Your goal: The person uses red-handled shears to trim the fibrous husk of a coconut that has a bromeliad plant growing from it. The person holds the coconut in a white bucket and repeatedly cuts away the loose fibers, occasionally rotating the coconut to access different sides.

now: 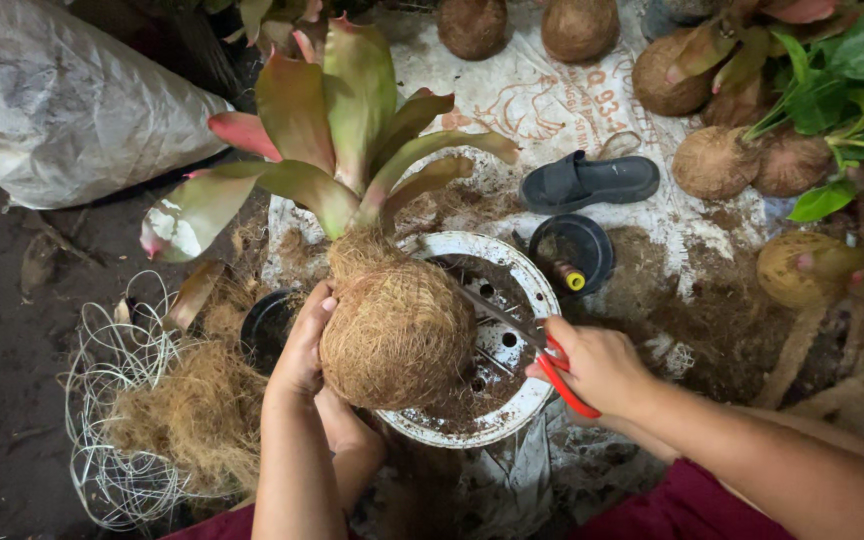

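Observation:
My left hand (304, 345) grips the left side of a round ball of brown coconut fibre (397, 330). Out of the ball grows a bromeliad with broad green and red leaves (327, 130). My right hand (600, 362) holds red-handled scissors (542, 355), their blades pointing left toward the ball's right side. The ball hangs over a white perforated dish (522, 275) with loose brown fibre and soil in it.
A tangle of white string and loose coconut fibre (167, 410) lies at the left. A black pot (577, 250), a dark sandal (587, 182) and several finished fibre balls (717, 160) sit on a white printed sack. A grey sack (62, 100) is top left. Green leaves fill the right.

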